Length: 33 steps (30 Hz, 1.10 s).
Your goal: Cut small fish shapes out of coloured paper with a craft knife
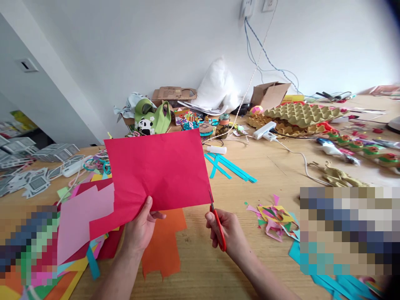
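A large sheet of red paper (159,171) is raised above the table, its lower left corner drooping. My left hand (142,227) pinches its bottom edge, thumb in front and fingers behind. At the sheet's lower right corner, my right hand (226,231) grips red-handled scissors (220,229). The scissor blades meet the paper's right edge near that corner. Under the sheet lies a piece of orange paper (162,250) with notched edges. Beside my left hand, pink paper (83,216) rests on a pile of coloured sheets.
Blue paper strips (231,166) lie behind the scissors. Paper scraps (276,218) are to the right. Egg trays (303,114), a white power strip (265,131), a green bag (152,116) and a cardboard box (269,95) stand further back. Grey card pieces (31,181) cover the far left.
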Motion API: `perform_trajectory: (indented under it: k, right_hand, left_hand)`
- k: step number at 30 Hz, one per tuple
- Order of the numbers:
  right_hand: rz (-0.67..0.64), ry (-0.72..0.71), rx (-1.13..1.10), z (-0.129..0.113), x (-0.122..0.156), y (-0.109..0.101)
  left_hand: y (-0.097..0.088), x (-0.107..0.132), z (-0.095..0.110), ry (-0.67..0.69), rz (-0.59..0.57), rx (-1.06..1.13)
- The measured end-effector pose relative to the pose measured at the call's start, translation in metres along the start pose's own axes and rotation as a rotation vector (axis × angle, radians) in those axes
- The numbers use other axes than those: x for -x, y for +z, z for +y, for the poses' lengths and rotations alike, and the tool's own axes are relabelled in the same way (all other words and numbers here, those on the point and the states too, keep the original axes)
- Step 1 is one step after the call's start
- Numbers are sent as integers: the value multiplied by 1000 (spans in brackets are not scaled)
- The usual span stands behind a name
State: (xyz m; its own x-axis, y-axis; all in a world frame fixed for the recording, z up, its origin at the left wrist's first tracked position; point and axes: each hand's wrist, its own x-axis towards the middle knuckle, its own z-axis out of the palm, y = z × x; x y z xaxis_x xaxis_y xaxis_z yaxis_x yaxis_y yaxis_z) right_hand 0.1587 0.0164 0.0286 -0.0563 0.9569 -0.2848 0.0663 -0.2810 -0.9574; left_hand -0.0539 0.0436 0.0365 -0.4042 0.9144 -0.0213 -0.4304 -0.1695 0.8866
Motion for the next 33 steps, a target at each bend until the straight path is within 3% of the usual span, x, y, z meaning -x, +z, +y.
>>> perform_trajectory:
  k: [33]
  right_hand:
    - [-62,-68,-22,4,-1,-5]
  left_hand:
    - [-1,0,1,-3,-26,-16]
